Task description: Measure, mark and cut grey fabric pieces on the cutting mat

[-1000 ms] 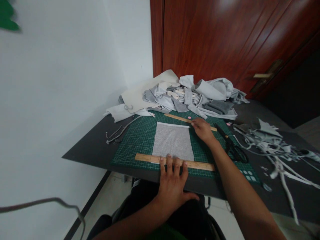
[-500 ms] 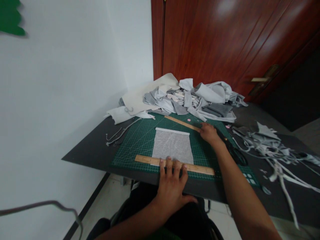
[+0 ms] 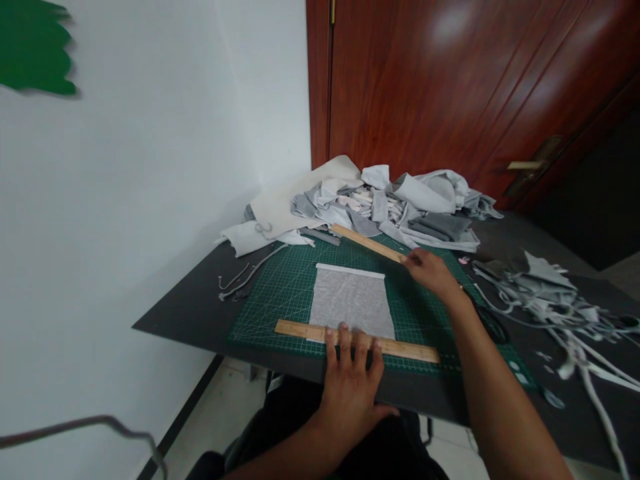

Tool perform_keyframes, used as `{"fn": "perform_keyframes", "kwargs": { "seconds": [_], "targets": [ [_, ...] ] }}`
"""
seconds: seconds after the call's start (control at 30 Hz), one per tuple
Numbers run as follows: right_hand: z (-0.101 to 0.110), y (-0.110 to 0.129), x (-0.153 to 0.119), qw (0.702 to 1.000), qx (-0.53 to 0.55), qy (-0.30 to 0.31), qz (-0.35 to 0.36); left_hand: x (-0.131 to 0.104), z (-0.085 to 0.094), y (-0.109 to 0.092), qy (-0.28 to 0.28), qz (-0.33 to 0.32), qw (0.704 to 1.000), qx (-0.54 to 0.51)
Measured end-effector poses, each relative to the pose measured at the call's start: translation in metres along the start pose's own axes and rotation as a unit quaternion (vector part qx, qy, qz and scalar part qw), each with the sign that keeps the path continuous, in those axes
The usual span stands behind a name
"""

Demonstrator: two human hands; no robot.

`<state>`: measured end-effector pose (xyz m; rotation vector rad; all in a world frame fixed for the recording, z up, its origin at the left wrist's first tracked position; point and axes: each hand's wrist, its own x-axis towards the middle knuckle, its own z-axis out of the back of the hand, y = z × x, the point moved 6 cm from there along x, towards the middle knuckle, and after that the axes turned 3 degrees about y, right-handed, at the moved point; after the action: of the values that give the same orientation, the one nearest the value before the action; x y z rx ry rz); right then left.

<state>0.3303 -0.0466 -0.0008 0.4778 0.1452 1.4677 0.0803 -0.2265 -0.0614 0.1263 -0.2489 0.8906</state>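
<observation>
A piece of grey fabric (image 3: 353, 300) with a white strip along its far edge lies on a green cutting mat (image 3: 277, 287). Across the fabric's near edge runs a wooden ruler (image 3: 295, 329). My left hand (image 3: 350, 387) presses on that ruler with its fingers spread. Beyond the fabric, my right hand (image 3: 431, 272) grips the right end of a second wooden ruler (image 3: 367, 241), which slants up and away to the left. The fingertips of the right hand are partly hidden.
Fabric scraps (image 3: 370, 200) are heaped at the table's far edge, against the wooden door (image 3: 425, 87). On the right lies a tangle of grey strips (image 3: 545, 293). Black-handled scissors (image 3: 493, 323) are partly hidden by my right forearm. A white wall (image 3: 165, 133) borders the left.
My right hand has closed on the far ruler's end and the ruler now appears raised from the mat. My left hand stays on the near ruler. The camera view has shifted slightly.
</observation>
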Motion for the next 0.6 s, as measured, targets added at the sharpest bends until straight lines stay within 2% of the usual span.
{"fn": "perform_keyframes", "kwargs": {
  "seconds": [0.1,0.2,0.27,0.33,0.43,0.5,0.6],
  "targets": [
    [-0.013,0.033,-0.009,0.985,0.083,0.099,0.116,0.0,-0.001,-0.001,0.003,-0.001,1.0,0.007],
    [-0.028,0.055,-0.02,0.964,0.095,0.191,0.161,-0.001,-0.003,0.0,0.003,0.001,1.0,0.004],
    [-0.031,0.058,-0.023,0.967,0.063,0.195,0.149,-0.001,-0.004,0.0,0.004,0.001,1.0,0.005],
    [-0.027,0.057,-0.021,0.977,0.016,0.163,0.139,-0.001,-0.005,-0.001,0.004,-0.001,1.0,0.006],
    [-0.021,0.057,-0.019,0.977,-0.005,0.134,0.169,0.0,-0.005,-0.001,0.003,-0.003,1.0,0.004],
    [-0.023,0.055,-0.019,0.97,0.013,0.149,0.189,0.0,-0.005,0.0,0.001,-0.005,1.0,0.003],
    [-0.03,0.045,-0.017,0.967,0.017,0.173,0.185,0.0,-0.006,0.0,-0.002,-0.008,1.0,0.003]
  ]
}}
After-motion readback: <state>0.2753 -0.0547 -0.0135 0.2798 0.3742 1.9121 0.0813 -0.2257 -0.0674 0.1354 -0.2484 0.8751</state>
